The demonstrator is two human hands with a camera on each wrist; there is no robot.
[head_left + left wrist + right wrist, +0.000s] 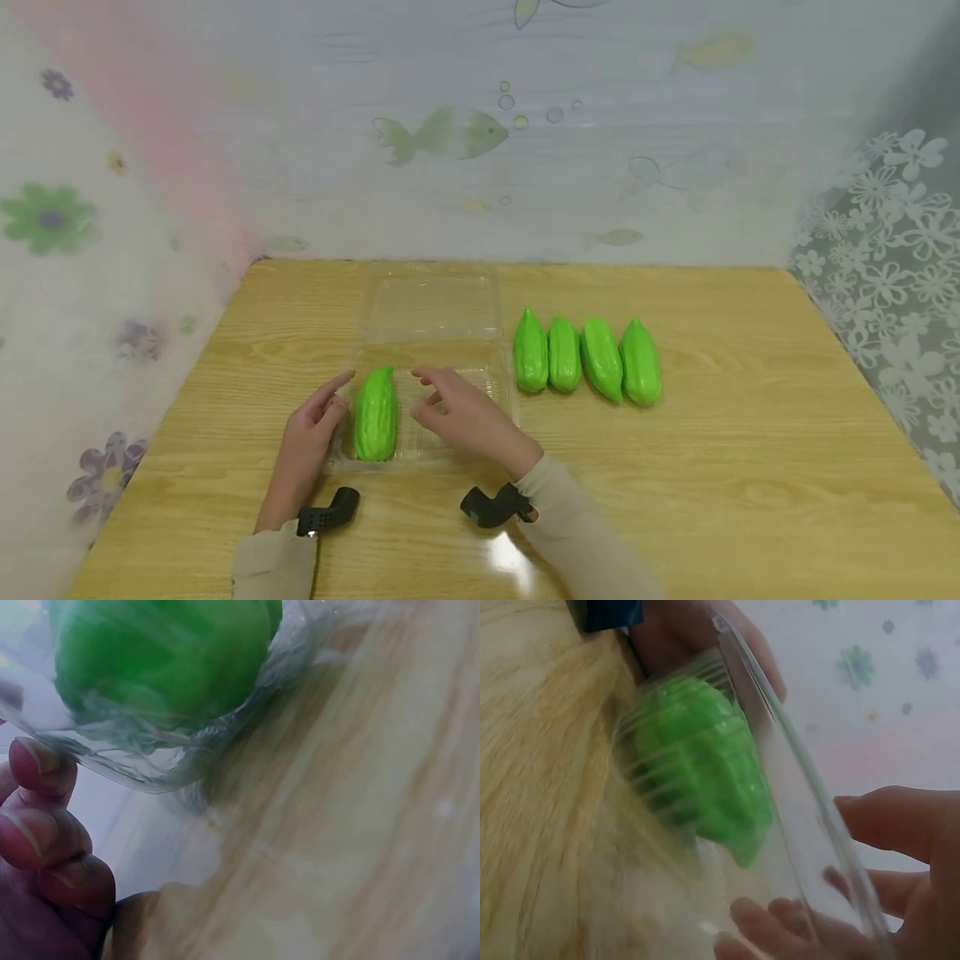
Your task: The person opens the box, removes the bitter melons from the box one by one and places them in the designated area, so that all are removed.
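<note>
An open clear plastic clamshell box (442,457) lies on the table, its lid (435,304) folded back. A green ridged fruit or vegetable, like a bitter melon (376,414), lies lengthwise in the box's left part. My left hand (309,429) is at the box's left side; in the left wrist view its bent fingertips (37,761) are right at the plastic rim. Over the box's right half is my right hand (468,417), thumb and fingers apart with nothing between them. The right wrist view shows the green piece (697,757) through the plastic wall.
To the right of the box, several more green ridged pieces (602,358) lie in a row, side by side. Behind the wooden table (712,517) stands a wall (600,183) with fish drawings. A flowered curtain (900,275) hangs at the right.
</note>
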